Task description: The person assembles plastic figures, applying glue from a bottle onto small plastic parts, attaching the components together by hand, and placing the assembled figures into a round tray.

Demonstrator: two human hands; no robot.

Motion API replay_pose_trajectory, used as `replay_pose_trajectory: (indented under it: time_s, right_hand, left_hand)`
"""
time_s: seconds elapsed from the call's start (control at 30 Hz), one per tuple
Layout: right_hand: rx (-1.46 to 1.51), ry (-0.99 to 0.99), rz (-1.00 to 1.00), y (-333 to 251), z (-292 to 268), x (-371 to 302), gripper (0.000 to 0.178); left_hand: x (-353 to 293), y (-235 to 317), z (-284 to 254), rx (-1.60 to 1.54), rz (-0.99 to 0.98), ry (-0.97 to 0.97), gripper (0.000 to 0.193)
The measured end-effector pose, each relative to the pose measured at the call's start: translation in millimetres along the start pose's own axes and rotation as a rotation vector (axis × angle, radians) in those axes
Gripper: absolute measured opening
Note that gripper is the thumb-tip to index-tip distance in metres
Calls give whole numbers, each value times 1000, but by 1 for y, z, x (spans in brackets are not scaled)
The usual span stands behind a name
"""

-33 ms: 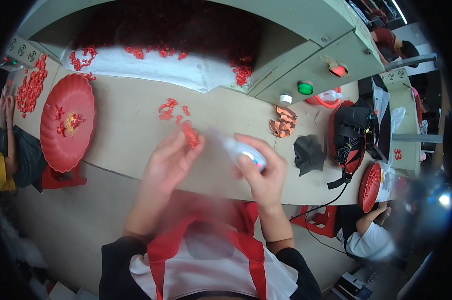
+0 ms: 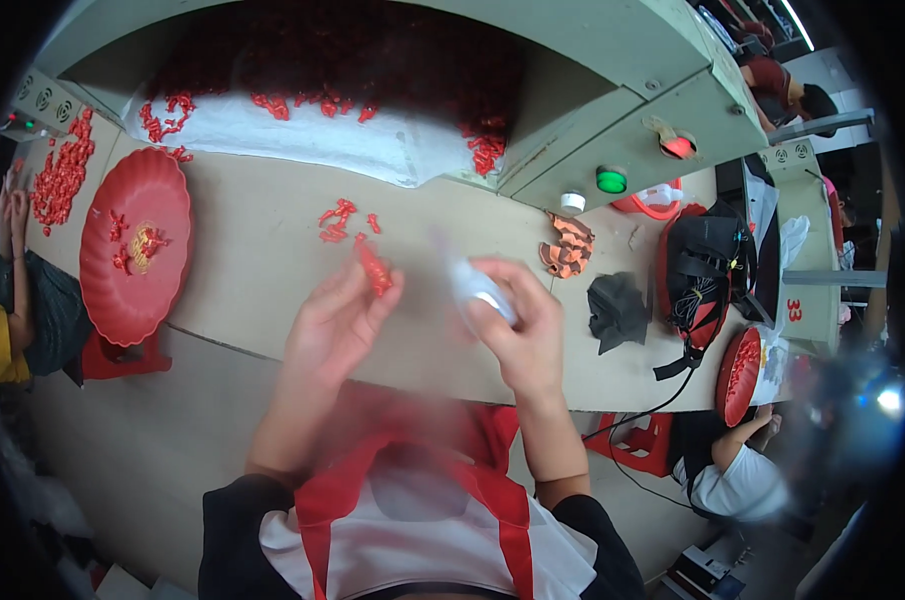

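My left hand (image 2: 341, 312) pinches a small red figurine (image 2: 375, 272) between thumb and fingertips, holding it above the table. Facing it, my right hand (image 2: 525, 325) is wrapped round a pale squeeze bottle (image 2: 481, 290) with a narrow nozzle. The nozzle, blurred, points up and away from me and stays apart from the figurine. Just beyond my left hand, several small red figurine pieces (image 2: 337, 220) lie on the beige tabletop (image 2: 263, 245). Farther left stands a red scalloped dish (image 2: 169, 262) with some red pieces and a yellowish heap inside.
A green-grey cabinet (image 2: 573, 150) with a dark recess holds many red pieces on white sheeting (image 2: 303, 145). To the right are an orange-black patterned object (image 2: 570, 246), a black cloth (image 2: 618, 308) and a black-red bag (image 2: 708, 260) with a cable. Other people sit at both sides.
My right hand has shifted slightly left, and the bottle is now more upright, its nozzle pointing farther away. The figurine in my left hand has tilted and moved slightly left.
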State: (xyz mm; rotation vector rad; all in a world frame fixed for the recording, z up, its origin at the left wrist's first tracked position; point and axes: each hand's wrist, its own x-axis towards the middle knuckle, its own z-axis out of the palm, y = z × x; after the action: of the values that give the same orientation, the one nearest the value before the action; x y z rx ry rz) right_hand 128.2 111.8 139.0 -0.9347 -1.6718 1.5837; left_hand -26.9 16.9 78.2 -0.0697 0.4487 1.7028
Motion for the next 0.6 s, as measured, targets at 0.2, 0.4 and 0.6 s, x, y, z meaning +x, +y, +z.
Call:
replay_pose_trajectory:
  time_s: [0.2, 0.4, 0.6]
  right_hand:
    - [-307, -70, 38, 54, 32, 118, 25]
    - [-1039, 99, -369, 68, 57, 212, 28]
    - [-1167, 35, -417, 65, 63, 221, 28]
  left_hand:
    - [-9, 12, -6, -95, 53, 21, 32]
    - [-18, 21, -16, -196, 35, -29, 24]
    - [-18, 23, -17, -210, 42, -2, 23]
